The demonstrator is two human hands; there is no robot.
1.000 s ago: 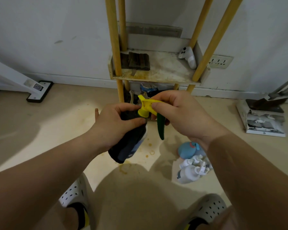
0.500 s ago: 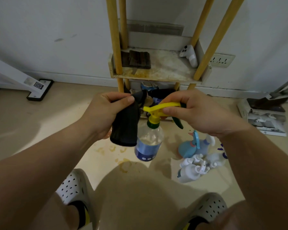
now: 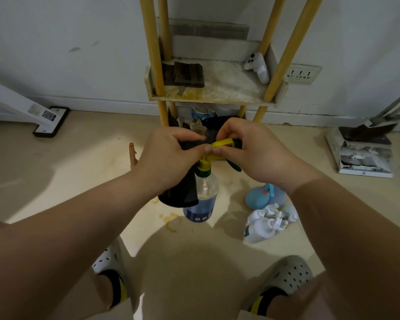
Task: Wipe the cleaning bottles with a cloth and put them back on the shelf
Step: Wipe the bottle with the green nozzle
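Item, bottle [image 3: 202,197]: hanging below your hands, your right hand [image 3: 252,151] is pinching its yellow head [image 3: 219,144] while your left hand [image 3: 169,158], gripping the cloth [image 3: 180,195], is now closing onto that head, so wiping is continuing and shelving is pending.

A white controller [image 3: 257,66] lies far, just left of a wall socket [image 3: 303,73]. A dustpan [image 3: 365,153] sits on the floor [image 3: 79,172] at right, a white stand base [image 3: 49,121] far left. A brown peg [image 3: 132,155] lies between. Perforated clogs [image 3: 289,277] are nearest.
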